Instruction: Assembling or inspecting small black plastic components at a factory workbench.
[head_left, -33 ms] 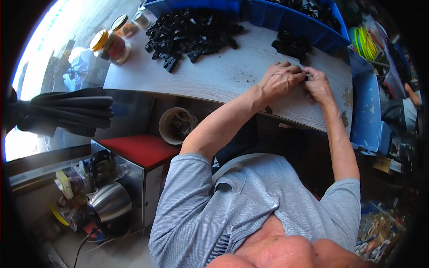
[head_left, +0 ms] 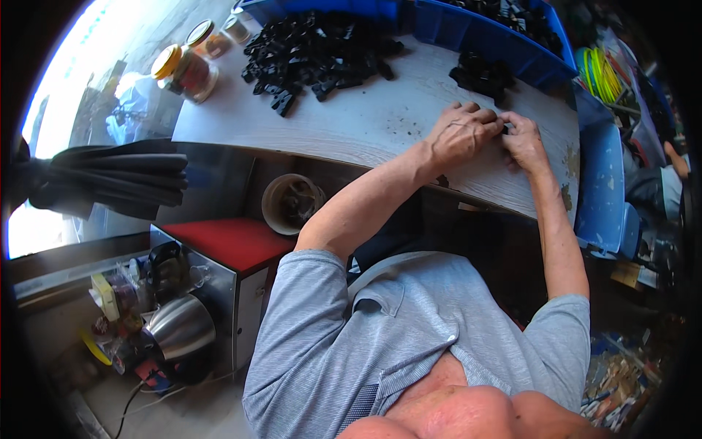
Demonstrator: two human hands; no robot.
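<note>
My left hand [head_left: 462,134] and my right hand [head_left: 524,143] meet over the right part of the white worktable [head_left: 351,132]. Both have their fingers closed around a small black part [head_left: 504,128], mostly hidden by the fingertips. Just beyond the hands lies a small heap of black plastic parts [head_left: 481,75]. A larger pile of similar black parts [head_left: 314,55] covers the table's far left-centre.
Blue bins [head_left: 497,36] line the table's far edge, one with black parts inside. Jars [head_left: 186,73] stand at the far left corner. A blue container [head_left: 601,183] adjoins the right edge. Below left are a bucket [head_left: 281,208], a red-topped cabinet [head_left: 227,241] and a metal kettle [head_left: 180,328].
</note>
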